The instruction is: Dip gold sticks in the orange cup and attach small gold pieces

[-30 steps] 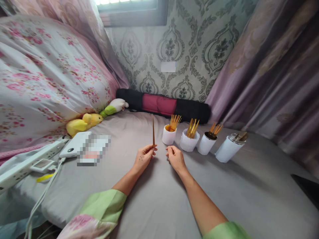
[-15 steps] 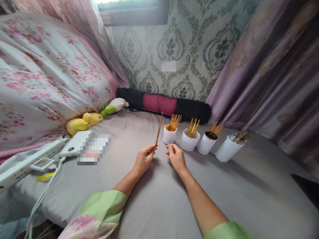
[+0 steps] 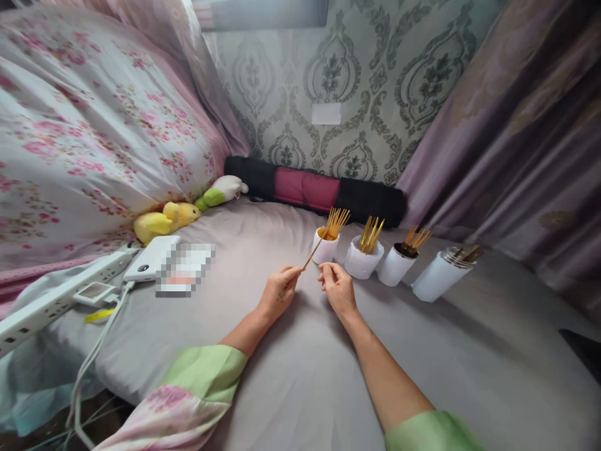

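Note:
My left hand (image 3: pixel 278 292) pinches a thin golden stick (image 3: pixel 315 248) by its lower end; the stick leans right, its tip over the leftmost white cup (image 3: pixel 325 247). That cup holds several golden sticks. My right hand (image 3: pixel 337 287) rests on the grey sheet just right of the left hand, fingers curled together, and I cannot make out anything in them. Three more white cups stand in a row to the right: a second cup (image 3: pixel 362 260) with golden sticks, a third cup (image 3: pixel 394 265) with orange-brown ones, and a fourth cup (image 3: pixel 436 275) tilted with dark ones.
A black and red roll (image 3: pixel 310 190) lies along the patterned wall. Yellow and green plush toys (image 3: pixel 166 217) sit at the foot of a floral quilt (image 3: pixel 94 138). A white power strip (image 3: pixel 51 300) and a power bank (image 3: pixel 150 265) with cables lie at the left. Curtains hang on the right.
The stick in my left hand has tipped from upright to leaning right toward the leftmost cup. Both hands stayed nearly in place; the camera dipped slightly.

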Action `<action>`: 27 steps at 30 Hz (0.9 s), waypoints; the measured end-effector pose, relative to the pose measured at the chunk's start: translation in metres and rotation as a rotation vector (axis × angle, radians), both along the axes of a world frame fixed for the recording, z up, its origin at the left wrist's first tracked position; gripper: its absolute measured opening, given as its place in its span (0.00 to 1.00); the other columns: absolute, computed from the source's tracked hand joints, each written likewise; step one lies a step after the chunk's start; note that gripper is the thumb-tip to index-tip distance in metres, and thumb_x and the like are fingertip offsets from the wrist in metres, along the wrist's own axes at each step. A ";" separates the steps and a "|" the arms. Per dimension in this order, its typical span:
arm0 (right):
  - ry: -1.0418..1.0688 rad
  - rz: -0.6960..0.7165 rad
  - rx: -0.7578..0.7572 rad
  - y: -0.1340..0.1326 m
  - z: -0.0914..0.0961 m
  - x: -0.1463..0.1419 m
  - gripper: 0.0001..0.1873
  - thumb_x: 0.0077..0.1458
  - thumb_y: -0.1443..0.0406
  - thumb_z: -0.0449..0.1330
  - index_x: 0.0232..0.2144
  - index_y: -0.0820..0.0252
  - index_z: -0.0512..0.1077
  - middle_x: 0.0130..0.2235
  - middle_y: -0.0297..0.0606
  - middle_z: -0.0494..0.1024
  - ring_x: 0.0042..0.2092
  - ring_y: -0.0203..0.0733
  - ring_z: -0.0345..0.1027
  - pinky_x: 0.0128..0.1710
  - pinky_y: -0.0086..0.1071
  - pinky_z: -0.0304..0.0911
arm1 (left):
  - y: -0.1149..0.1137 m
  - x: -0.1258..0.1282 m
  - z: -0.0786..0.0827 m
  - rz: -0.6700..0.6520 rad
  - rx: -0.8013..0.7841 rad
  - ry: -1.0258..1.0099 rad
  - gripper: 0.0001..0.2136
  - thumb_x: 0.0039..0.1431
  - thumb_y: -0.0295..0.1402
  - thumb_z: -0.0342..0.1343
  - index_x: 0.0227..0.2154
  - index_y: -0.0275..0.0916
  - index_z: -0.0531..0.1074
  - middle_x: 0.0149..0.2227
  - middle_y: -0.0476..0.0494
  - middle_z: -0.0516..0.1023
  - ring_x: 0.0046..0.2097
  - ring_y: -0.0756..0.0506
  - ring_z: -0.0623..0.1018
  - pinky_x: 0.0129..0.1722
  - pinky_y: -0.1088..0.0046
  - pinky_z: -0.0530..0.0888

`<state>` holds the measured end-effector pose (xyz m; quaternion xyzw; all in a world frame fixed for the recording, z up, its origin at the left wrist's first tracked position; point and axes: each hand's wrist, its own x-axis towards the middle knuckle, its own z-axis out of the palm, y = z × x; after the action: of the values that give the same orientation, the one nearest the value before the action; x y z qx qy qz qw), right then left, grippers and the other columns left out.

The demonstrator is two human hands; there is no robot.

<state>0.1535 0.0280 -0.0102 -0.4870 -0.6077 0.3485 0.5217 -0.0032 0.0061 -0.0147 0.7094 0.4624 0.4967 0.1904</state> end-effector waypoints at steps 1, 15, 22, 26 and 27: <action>0.008 0.002 0.001 -0.001 0.001 0.000 0.20 0.55 0.52 0.49 0.34 0.62 0.69 0.24 0.34 0.70 0.22 0.31 0.59 0.23 0.26 0.58 | 0.000 -0.001 -0.001 0.002 0.013 0.029 0.14 0.60 0.31 0.44 0.43 0.39 0.73 0.39 0.40 0.74 0.40 0.47 0.73 0.41 0.73 0.68; 0.205 0.082 -0.069 -0.002 0.004 -0.003 0.15 0.50 0.59 0.54 0.37 0.62 0.68 0.25 0.33 0.69 0.21 0.29 0.57 0.17 0.23 0.55 | -0.005 -0.006 -0.003 0.040 0.086 0.376 0.18 0.58 0.24 0.41 0.48 0.41 0.68 0.43 0.40 0.71 0.46 0.46 0.70 0.45 0.68 0.68; 0.347 0.112 -0.185 -0.003 0.012 -0.003 0.14 0.45 0.62 0.55 0.36 0.63 0.67 0.24 0.30 0.69 0.19 0.28 0.57 0.14 0.23 0.50 | -0.007 -0.006 0.003 0.038 0.085 0.525 0.18 0.57 0.22 0.41 0.47 0.40 0.68 0.43 0.40 0.70 0.45 0.45 0.69 0.45 0.68 0.68; 0.404 0.115 -0.231 -0.003 0.013 -0.003 0.14 0.45 0.61 0.56 0.35 0.63 0.68 0.23 0.30 0.69 0.19 0.27 0.57 0.15 0.23 0.50 | -0.007 -0.006 0.003 0.048 0.078 0.575 0.18 0.56 0.22 0.41 0.47 0.40 0.67 0.43 0.40 0.69 0.44 0.45 0.68 0.44 0.68 0.68; 0.409 0.113 -0.239 -0.003 0.013 -0.003 0.14 0.45 0.61 0.56 0.35 0.63 0.68 0.23 0.30 0.69 0.18 0.27 0.57 0.15 0.23 0.50 | -0.007 -0.006 0.003 0.050 0.076 0.580 0.18 0.56 0.22 0.41 0.47 0.40 0.67 0.42 0.41 0.69 0.44 0.45 0.68 0.44 0.68 0.68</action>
<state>0.1504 0.0250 0.0029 -0.4295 -0.4702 0.5380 0.5523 -0.0093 -0.0010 -0.0113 0.8169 0.4959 0.2944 0.0114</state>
